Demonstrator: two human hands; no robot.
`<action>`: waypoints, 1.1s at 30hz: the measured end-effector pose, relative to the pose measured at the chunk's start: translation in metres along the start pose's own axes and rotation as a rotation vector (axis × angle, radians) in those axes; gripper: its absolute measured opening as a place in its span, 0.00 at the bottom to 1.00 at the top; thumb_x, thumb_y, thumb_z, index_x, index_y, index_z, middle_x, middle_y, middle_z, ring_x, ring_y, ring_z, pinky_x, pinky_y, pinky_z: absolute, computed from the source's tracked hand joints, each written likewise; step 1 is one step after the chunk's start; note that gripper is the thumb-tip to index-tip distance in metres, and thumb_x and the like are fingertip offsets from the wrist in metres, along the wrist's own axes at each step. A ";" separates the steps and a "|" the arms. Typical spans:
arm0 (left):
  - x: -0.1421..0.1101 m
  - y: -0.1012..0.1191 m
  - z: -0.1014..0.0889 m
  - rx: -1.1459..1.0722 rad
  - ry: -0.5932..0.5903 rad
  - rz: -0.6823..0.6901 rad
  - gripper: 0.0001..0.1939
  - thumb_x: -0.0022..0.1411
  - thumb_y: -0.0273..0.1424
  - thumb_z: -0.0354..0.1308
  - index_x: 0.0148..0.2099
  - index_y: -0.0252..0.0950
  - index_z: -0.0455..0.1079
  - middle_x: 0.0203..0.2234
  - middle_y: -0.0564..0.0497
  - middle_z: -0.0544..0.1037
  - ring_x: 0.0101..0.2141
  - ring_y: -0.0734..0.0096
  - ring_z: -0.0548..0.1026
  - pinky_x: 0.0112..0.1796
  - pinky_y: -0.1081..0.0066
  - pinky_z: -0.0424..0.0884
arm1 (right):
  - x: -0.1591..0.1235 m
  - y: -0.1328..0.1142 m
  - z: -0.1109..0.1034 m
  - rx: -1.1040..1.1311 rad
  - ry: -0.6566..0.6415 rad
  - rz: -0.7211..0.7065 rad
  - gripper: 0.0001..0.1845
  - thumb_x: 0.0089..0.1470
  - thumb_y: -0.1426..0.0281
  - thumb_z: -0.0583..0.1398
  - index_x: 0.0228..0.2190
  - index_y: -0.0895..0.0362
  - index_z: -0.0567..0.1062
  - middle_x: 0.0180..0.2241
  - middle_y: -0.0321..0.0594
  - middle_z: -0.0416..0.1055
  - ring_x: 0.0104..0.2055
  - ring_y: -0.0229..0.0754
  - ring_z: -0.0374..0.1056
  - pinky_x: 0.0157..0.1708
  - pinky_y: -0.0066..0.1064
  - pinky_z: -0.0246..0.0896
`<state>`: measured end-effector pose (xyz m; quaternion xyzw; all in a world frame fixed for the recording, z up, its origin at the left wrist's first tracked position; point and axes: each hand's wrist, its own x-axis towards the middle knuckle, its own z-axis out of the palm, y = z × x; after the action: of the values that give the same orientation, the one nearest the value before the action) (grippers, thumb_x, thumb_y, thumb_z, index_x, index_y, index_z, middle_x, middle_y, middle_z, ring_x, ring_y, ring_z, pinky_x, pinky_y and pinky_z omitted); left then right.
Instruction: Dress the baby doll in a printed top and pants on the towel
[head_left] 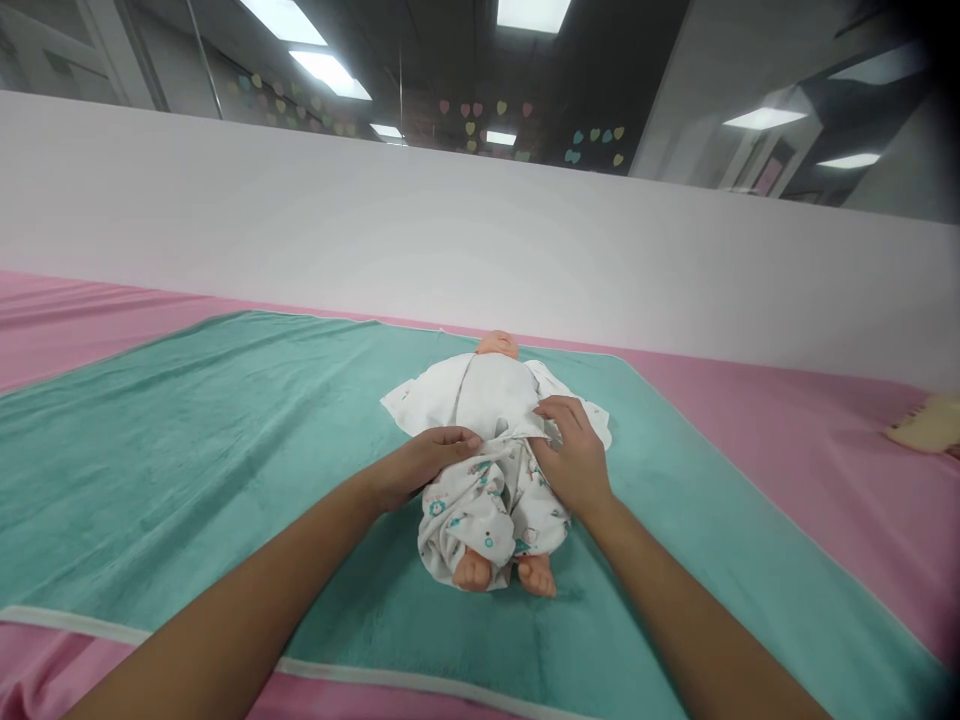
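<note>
A baby doll (498, 345) lies on its back on a teal blanket (247, 450), head away from me and feet towards me. It wears a white top (495, 395) and white printed pants (480, 515); both bare feet stick out of the legs. My left hand (431, 460) is closed at the left side of the waistband, fingers pressed on the cloth. Opposite it, my right hand (574, 455) pinches cloth at the right side of the waist, where the top's hem meets the pants. Which layer its fingertips hold is partly hidden.
Pink cloth (772, 440) lies under and around the teal blanket. A white wall (300, 220) rises behind the doll's head, with glass panels (525, 90) above it. At the far right edge sits a pale yellow object (930, 425), partly cut off.
</note>
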<state>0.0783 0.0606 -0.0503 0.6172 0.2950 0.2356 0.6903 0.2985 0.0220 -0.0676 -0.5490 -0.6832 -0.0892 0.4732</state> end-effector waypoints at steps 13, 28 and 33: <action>0.002 -0.005 0.000 0.236 0.177 0.099 0.21 0.52 0.48 0.58 0.28 0.34 0.64 0.21 0.55 0.65 0.23 0.74 0.63 0.24 0.75 0.57 | 0.002 0.046 0.022 0.465 -0.290 0.579 0.40 0.45 0.60 0.61 0.58 0.51 0.56 0.61 0.42 0.54 0.61 0.49 0.52 0.59 0.43 0.47; 0.047 -0.016 -0.020 0.608 0.656 0.228 0.13 0.57 0.41 0.52 0.29 0.36 0.66 0.27 0.55 0.74 0.33 0.68 0.69 0.35 0.72 0.62 | 0.011 0.041 0.015 -0.030 -0.382 0.207 0.28 0.56 0.60 0.51 0.56 0.57 0.62 0.54 0.46 0.65 0.55 0.50 0.60 0.53 0.39 0.53; 0.070 -0.004 -0.021 0.722 0.725 0.239 0.14 0.57 0.42 0.52 0.30 0.37 0.67 0.22 0.56 0.69 0.29 0.69 0.67 0.30 0.73 0.59 | 0.019 0.056 0.015 -0.125 -0.277 0.245 0.19 0.57 0.65 0.49 0.46 0.52 0.72 0.41 0.42 0.74 0.43 0.48 0.68 0.44 0.36 0.57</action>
<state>0.1138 0.1230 -0.0637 0.7239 0.5049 0.3946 0.2554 0.3380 0.0655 -0.0842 -0.6634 -0.6631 0.0030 0.3468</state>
